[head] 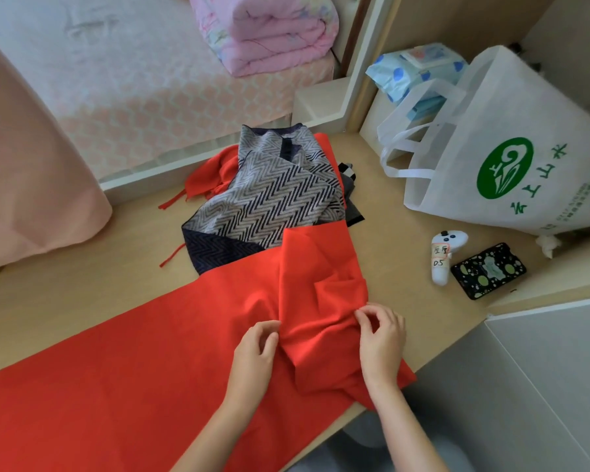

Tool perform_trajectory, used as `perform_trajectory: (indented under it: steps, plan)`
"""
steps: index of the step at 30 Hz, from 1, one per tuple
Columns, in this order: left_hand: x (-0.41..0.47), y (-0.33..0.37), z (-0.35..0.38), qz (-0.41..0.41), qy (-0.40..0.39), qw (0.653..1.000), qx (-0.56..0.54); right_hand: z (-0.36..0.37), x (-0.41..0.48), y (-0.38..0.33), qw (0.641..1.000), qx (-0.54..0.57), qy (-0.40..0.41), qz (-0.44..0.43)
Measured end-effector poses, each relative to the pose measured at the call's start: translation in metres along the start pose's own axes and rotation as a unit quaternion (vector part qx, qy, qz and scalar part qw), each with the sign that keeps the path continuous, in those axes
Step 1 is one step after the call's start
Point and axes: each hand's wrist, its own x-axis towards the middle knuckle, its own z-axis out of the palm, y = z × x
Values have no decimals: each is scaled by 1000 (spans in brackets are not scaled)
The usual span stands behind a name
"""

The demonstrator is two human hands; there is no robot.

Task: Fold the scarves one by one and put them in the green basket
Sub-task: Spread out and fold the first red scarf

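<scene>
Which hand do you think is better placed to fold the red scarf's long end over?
Probably the left hand: the red scarf stretches out on its side; the right hand pinches the bunch.

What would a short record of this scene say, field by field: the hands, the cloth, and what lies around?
worker: a person with two bare hands
left hand: pinches a fold of the red scarf
right hand: pinches the same scarf at its bunched end
red scarf: spread long across the wooden surface, not yet folded
zigzag scarf: crumpled beyond the hands, touching red cloth
green basket: not in view
nearby: white bag, phone, white controller
</scene>
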Motion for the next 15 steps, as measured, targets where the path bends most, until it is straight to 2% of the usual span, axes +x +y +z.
perform_trajectory:
  steps: [3, 5, 7, 9, 11, 15]
  plan:
    - [-4, 7, -1, -12, 26, 999, -47, -14, -19, -24, 994, 107, -6, -23]
    - [-5, 22, -3, -67, 0, 984, -164, -17, -45, -40, 987, 143, -48, -56]
    - [-6, 34, -5, -138, -44, 955, -258, -10, -76, -47, 979, 140, -97, -111]
    - [-10, 35, -6, -149, -77, 953, -254, 3, -101, -47, 969, 129, -142, -156]
    - [-12, 25, -6, -121, -66, 966, -219, 13, -113, -42, 962, 125, -160, -184]
    - [-8, 8, -12, -67, 3, 986, -153, 7, -100, -34, 973, 125, -146, -127]
